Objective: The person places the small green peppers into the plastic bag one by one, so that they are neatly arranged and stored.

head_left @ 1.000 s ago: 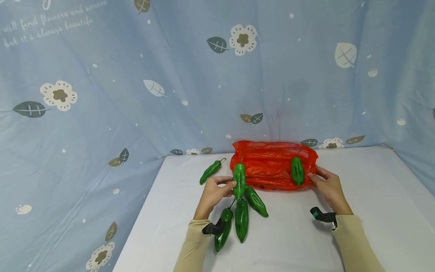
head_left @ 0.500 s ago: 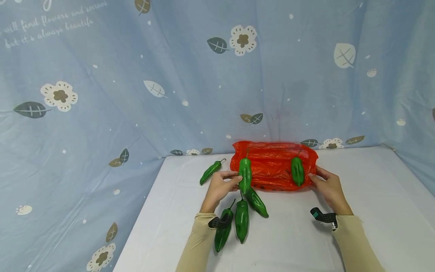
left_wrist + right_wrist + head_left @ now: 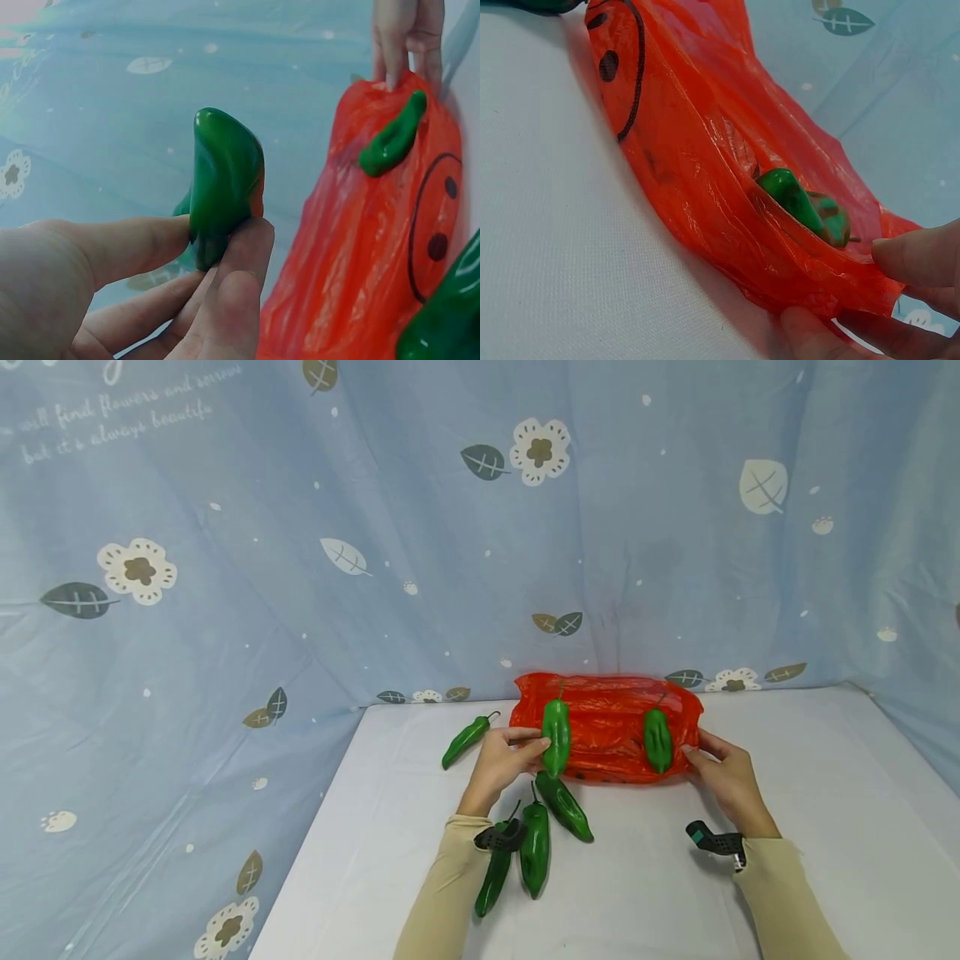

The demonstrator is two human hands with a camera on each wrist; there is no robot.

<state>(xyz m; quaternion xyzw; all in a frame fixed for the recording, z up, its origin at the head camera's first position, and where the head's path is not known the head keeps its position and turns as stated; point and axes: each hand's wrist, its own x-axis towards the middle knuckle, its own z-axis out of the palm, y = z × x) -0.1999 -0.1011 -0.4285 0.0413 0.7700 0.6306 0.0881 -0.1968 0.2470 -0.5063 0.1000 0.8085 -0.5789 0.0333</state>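
My left hand [image 3: 506, 766] pinches a green pepper [image 3: 557, 739] between thumb and fingers, stem end away from me. In the head view that pepper overlaps the left part of a red plastic bag [image 3: 600, 718]. The left wrist view shows the held green pepper [image 3: 225, 176] raised, apart from the bag beside it. My right hand [image 3: 727, 781] pinches the bag's right edge, thumb toward the inner side. Another green pepper [image 3: 658, 741] lies at the right end of the bag; the right wrist view shows this pepper [image 3: 799, 199] behind the bag's near edge. Black face-like marks show on the bag's front.
Three green peppers lie in front of the bag: one pepper [image 3: 566, 807] slanted near its edge, a second pepper [image 3: 535, 852], and a third pepper [image 3: 493, 881] partly behind my left wrist strap. A thinner pepper [image 3: 467, 741] sits left. Patterned blue cloth [image 3: 420, 635] rises behind the table.
My left hand has moved right and away from me with the pepper, from the bag's left edge to over its left part. My right hand stays at the bag's right edge.
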